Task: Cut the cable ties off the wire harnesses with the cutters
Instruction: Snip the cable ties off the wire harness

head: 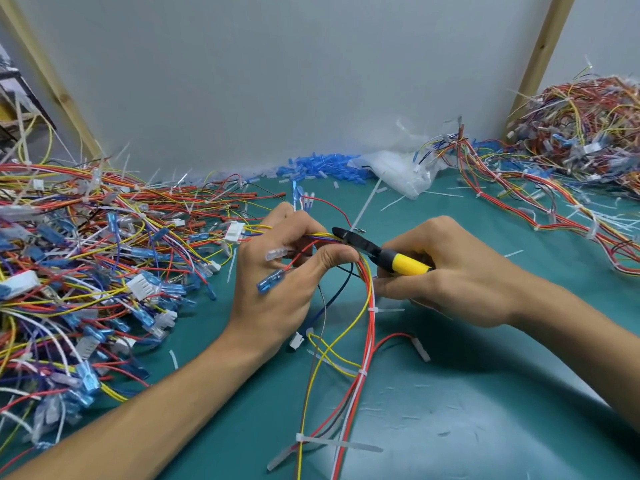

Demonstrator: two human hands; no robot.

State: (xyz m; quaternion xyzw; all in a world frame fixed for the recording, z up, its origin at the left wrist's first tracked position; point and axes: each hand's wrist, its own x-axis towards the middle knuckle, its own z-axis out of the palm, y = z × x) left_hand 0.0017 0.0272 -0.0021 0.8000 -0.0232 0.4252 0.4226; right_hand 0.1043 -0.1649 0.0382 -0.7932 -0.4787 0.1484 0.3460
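Two hands work over a green bench (485, 410), with one pair of cutters (367, 247) between them, black at the head and yellow on the handle. No brand, label or lettering can be read on the cutters or anywhere else.

The right hand (450, 271) has its grip curled round the yellow handle, fingers wrapped under it. The left hand (277, 271), just left of the cutters, pinches one wire harness (370, 296) between thumb and curled fingers. The cutter nose meets the bundle right at that left grip. Whether the blades are spread or pressed together is hard to tell, since the wires and thumb cover them.

Below the cutters the harness hangs down toward the near edge of the bench and carries three white cable ties. The first tie (373, 310) sits just below the cutters, the second tie (361, 372) lower, and the third tie (300, 438) lowest, its long tail pointing right.

There are two heaps of harnesses: the left heap (86, 271) well left of the cutters and the right heap (588, 133) far to their upper right. Behind the cutters lie one clear plastic bag (398, 171) and a drift of small blue sleeves (322, 166).
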